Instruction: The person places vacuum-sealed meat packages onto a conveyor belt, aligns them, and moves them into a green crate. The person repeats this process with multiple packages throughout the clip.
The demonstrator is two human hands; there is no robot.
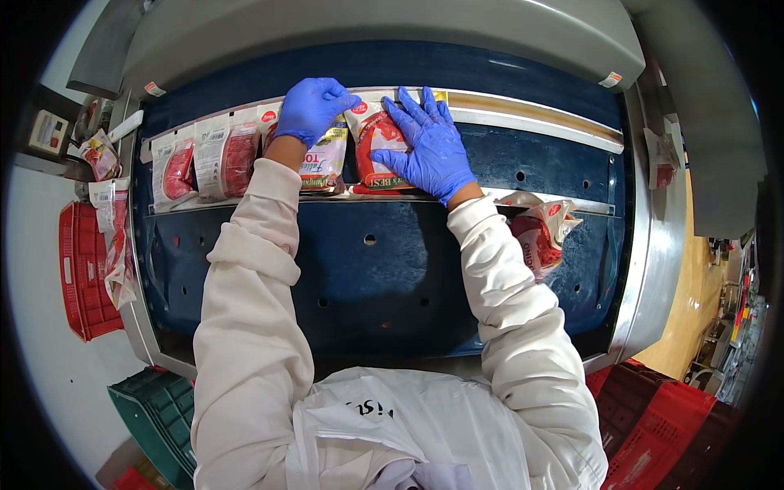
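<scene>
My left hand (311, 111), in a blue glove, is closed in a pinch at the top edge of a plastic meat bag (377, 149). My right hand (434, 152), gloved alike, lies flat with spread fingers on the right side of that same bag. Below my left wrist sits another bag (327, 159), partly covered by the hand. Further left, two bags showing white labels and red meat (174, 170) (240, 159) lie side by side in the row. The bags' upper ends rest along a metal bar (531, 116).
A loose, crumpled meat bag (539, 237) lies by my right forearm on the dark blue plate (367, 278). A raised grey lid (384, 33) spans the far side. Red (86, 278) and green crates (155, 416) stand left; red crates (653, 425) stand right.
</scene>
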